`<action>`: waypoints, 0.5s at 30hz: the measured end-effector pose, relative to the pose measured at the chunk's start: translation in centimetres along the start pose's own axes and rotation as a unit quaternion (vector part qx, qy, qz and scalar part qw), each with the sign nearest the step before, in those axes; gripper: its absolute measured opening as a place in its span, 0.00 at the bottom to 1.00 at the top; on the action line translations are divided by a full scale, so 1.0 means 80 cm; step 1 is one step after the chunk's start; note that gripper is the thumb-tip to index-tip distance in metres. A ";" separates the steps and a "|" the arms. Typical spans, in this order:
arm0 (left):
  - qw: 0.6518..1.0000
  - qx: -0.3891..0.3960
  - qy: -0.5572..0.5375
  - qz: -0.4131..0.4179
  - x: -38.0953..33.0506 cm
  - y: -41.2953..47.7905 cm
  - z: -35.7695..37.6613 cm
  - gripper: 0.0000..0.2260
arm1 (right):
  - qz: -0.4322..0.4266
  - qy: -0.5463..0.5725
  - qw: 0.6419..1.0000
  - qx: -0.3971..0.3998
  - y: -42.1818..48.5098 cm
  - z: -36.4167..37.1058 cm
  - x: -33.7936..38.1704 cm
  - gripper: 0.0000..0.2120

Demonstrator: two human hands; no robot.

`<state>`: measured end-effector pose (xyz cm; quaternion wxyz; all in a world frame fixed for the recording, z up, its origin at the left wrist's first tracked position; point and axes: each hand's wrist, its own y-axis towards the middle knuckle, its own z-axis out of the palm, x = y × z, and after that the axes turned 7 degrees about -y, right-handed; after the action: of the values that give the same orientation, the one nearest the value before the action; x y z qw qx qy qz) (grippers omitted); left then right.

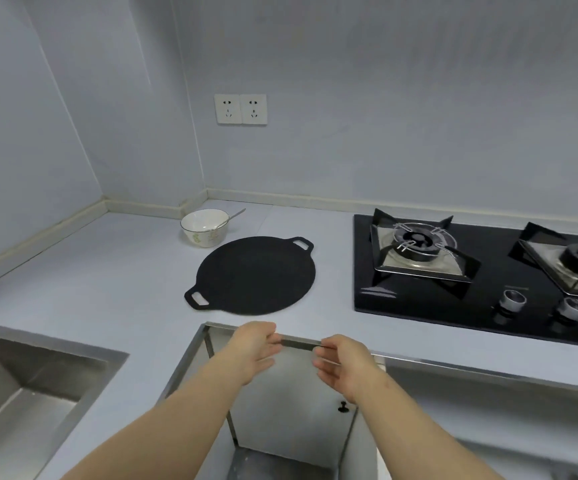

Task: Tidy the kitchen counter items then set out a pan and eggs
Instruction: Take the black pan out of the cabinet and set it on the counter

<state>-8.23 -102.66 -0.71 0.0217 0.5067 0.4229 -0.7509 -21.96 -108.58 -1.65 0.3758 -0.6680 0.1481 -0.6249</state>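
The pan (255, 274), a flat black round griddle with two loop handles, lies flat on the pale countertop (114, 271) at the centre of the view, one handle toward 1 o'clock and the other toward 7 o'clock. A white bowl (205, 227) with a spoon (229, 219) resting in it stands just beside the pan at its 11 o'clock, close to the back wall. A black two-burner gas hob (481, 268) is set into the countertop at the pan's 3 o'clock, apart from it. A double wall socket (240, 109) is mounted at 12 o'clock above the bowl. A steel sink (31, 386) occupies the 8 o'clock corner of the view. No eggs are visible. Both hands reach forward at 6 o'clock below the pan, over an open cabinet space (291, 410) under the counter edge. The left hand (256, 348) and the right hand (344, 365) each have the fingers curled loosely at a dark strip (299, 344) along the counter's front edge; whether either hand actually clamps it cannot be told.
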 end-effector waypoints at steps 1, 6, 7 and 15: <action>1.000 0.005 0.026 -0.006 0.018 -0.010 0.006 0.09 | -0.003 0.005 1.000 -0.009 -0.011 -0.012 -0.011 0.06; 0.983 0.047 0.150 -0.094 0.116 -0.066 0.034 0.07 | 0.005 0.025 0.998 -0.059 -0.062 -0.073 -0.082 0.08; 0.980 0.053 0.159 -0.106 0.135 -0.075 0.039 0.07 | 0.014 0.025 0.997 -0.066 -0.072 -0.083 -0.098 0.07; 0.954 0.073 0.246 -0.155 0.241 -0.128 0.083 0.08 | 0.065 0.059 0.990 -0.111 -0.131 -0.171 -0.189 0.06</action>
<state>-27.21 -92.81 -8.57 -0.2366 0.6046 0.4326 -0.6256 -40.40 -95.73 -6.24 0.3297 -0.6563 0.2816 -0.6175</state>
